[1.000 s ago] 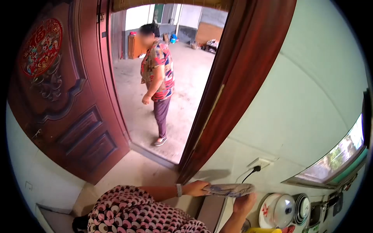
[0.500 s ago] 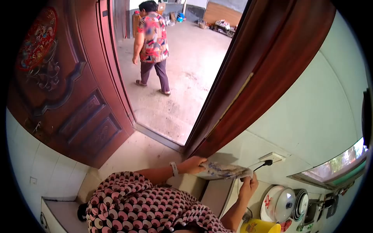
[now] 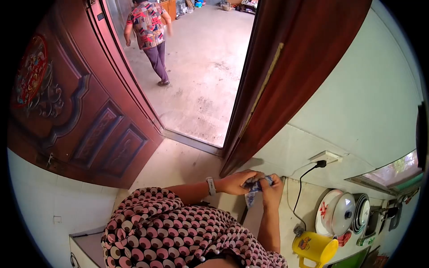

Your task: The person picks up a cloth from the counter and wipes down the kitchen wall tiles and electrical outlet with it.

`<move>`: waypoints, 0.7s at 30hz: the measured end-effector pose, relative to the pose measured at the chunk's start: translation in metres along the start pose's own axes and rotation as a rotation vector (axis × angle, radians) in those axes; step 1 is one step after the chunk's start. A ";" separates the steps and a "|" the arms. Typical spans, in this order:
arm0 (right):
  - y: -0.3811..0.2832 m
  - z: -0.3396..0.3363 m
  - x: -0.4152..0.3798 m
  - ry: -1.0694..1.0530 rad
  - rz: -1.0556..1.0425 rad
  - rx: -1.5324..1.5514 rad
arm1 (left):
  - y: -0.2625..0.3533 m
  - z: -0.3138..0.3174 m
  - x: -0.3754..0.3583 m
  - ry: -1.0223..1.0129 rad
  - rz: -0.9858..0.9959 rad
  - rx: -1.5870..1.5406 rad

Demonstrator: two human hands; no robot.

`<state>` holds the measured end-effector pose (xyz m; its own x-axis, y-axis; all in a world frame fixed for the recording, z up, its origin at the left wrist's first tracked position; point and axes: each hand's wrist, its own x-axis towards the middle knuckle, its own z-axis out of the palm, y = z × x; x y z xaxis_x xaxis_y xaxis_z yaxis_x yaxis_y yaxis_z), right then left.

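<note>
A crumpled grey-and-blue patterned cloth [image 3: 251, 196] is bunched between my two hands, and one corner of it hangs down. My left hand [image 3: 239, 182], with a light band on the wrist, is closed around the cloth's left part. Pressed close beside it, my right hand [image 3: 271, 190] grips the other part with its thumb on top. The fingers hide much of the cloth. Both hands are in front of the dark red door frame, left of the wall socket [image 3: 327, 157].
An open carved door [image 3: 89, 120] stands left. Beyond the doorway, a person [image 3: 149, 38] walks on the concrete floor. To the right are a yellow mug [image 3: 316, 247], a pot lid [image 3: 343, 214], stacked bowls [image 3: 364, 212] and a black cord [image 3: 298, 196].
The cloth was stretched out between my hands; now they are together and it is bunched up. The person outside has walked farther off. My view has shifted slightly.
</note>
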<state>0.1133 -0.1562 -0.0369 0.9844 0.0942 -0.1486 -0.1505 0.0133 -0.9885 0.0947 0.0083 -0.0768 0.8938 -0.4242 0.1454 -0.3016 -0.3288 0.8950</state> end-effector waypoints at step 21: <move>-0.064 -0.050 -0.022 0.161 -0.308 0.870 | -0.007 0.001 0.005 0.122 -0.326 -0.305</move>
<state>0.1056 -0.2088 0.0287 0.9831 -0.1760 0.0503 0.1683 0.7611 -0.6264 0.1013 0.0074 -0.0829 0.9639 -0.2309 -0.1322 0.0970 -0.1578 0.9827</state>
